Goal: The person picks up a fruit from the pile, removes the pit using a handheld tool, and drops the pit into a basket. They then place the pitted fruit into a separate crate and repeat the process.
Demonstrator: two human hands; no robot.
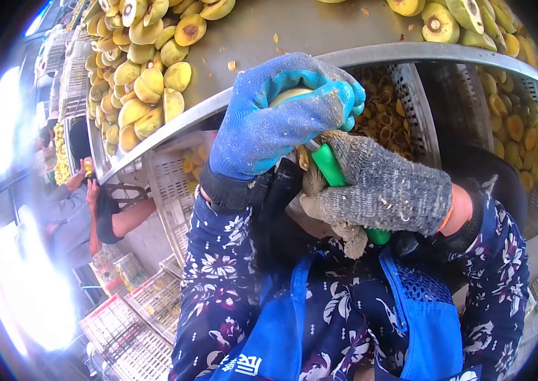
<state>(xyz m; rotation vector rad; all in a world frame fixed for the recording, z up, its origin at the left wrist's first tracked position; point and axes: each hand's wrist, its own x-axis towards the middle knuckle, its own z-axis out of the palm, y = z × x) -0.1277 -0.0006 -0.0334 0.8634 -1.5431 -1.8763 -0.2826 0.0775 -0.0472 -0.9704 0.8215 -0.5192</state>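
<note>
In a blue rubber-coated glove, my left hand (285,117) is closed round a pale, rounded piece of fruit (291,95), mostly hidden by the fingers. Just below and to the right, my right hand (383,184), in a grey knitted glove, grips a hand tool with a green handle (328,166). A short bit of metal shows at the handle's top, close under the left hand; the tool's working end is hidden. Both hands are held together in front of my chest, near the rim of a metal table (351,58).
Yellow-green fruit halves (148,82) are heaped on the table's left, more fruit halves (440,22) at the right. Below the rim, a crate (418,105) holds brownish fruit rings (380,117). Plastic crates (129,336) stand lower left. Another person (85,216) sits at the left.
</note>
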